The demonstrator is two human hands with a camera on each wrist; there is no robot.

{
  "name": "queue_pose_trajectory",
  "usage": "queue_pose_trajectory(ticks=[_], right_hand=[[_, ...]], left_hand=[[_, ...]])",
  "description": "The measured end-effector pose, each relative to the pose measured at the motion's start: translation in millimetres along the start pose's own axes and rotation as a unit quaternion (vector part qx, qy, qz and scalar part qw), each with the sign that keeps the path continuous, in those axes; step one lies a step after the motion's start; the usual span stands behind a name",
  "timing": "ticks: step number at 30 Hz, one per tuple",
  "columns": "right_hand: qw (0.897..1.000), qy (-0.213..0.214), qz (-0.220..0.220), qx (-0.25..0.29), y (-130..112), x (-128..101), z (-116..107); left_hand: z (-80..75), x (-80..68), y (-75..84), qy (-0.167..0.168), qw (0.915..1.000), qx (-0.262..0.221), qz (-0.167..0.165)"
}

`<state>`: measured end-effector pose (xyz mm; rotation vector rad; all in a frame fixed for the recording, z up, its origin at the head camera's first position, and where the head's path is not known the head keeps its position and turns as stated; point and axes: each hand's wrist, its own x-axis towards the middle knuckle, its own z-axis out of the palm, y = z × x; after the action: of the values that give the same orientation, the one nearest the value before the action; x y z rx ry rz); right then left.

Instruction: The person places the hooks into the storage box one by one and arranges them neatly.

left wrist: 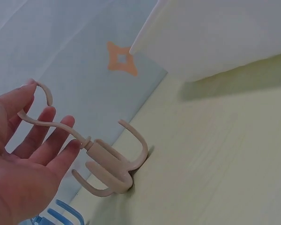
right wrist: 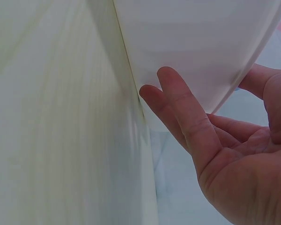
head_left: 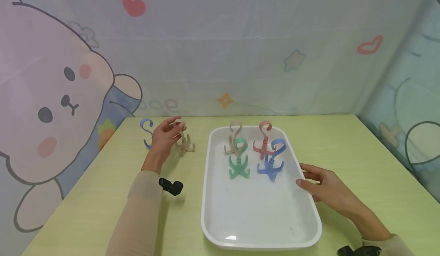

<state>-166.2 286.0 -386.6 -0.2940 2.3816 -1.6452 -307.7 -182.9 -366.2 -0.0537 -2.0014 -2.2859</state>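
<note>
Both hands are busy from where I stand: the left hand [head_left: 162, 139] pinches the curled top of a beige hook [head_left: 183, 144] out on the table [head_left: 185, 218], just left of the white tray [head_left: 261, 214], while the right hand [head_left: 331, 189] grips the tray's right edge, thumb over the rim and fingers along the outer wall. That tray holds four pronged hooks, all toward its far end: a second beige one [head_left: 232, 148] and a pink hook [head_left: 264, 145] behind, a green hook [head_left: 238, 167] and a blue hook [head_left: 270, 168] in front. Another blue one [head_left: 146, 130] sits outside it, partly hidden behind the left hand.
</note>
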Motion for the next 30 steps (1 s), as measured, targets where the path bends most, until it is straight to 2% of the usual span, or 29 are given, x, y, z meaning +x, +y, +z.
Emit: queue_pose_trajectory(ticks=[7,14,30], right_hand=[[1.0,0.002,0.004,-0.005,-1.1,0.9,0.0],[1.0,0.003,0.008,-0.009,-2.4,0.7,0.4],[1.0,0.005,0.013,-0.007,-1.7,-1.4,1.4]], left_hand=[[-1.9,0.2,-1.0,-0.013,0.9989,-0.046,0.002],[-2.2,-2.5,-1.8,-0.016,0.9979,-0.062,-0.006],[-0.2,-6.0,-3.5,-0.02,0.9981,-0.059,-0.003]])
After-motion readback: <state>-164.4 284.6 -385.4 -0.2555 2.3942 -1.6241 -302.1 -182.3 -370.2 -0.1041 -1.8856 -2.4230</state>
